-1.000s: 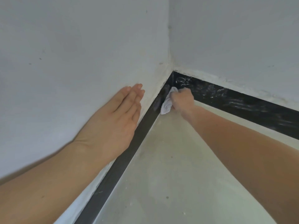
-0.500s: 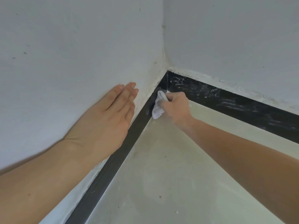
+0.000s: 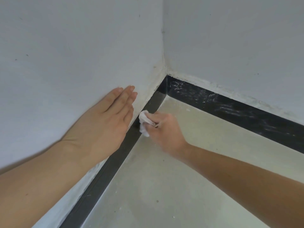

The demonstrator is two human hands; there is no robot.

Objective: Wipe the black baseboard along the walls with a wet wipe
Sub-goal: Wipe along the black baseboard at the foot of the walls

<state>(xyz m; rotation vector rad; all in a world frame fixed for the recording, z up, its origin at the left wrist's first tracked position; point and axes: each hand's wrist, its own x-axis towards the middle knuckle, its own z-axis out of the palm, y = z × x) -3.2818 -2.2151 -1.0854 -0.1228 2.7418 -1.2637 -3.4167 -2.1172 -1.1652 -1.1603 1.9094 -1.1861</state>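
Observation:
A black baseboard (image 3: pixel 113 163) runs along the foot of the left wall and meets a second black stretch (image 3: pixel 238 111) under the right wall at the corner. My right hand (image 3: pixel 164 130) grips a crumpled white wet wipe (image 3: pixel 143 120) and presses it against the left baseboard, a short way out from the corner. My left hand (image 3: pixel 105 122) lies flat on the left wall just above the baseboard, fingers together and holding nothing. The right stretch shows pale streaks and smears.
Two white walls meet at a corner (image 3: pixel 164 69) with rough white filler along their lower edges. The floor (image 3: pixel 172 186) is pale beige with small specks of dirt. Both forearms reach in from the bottom edge.
My right hand has slid the wipe along the left baseboard away from the corner, toward me. My left hand has stayed flat on the wall.

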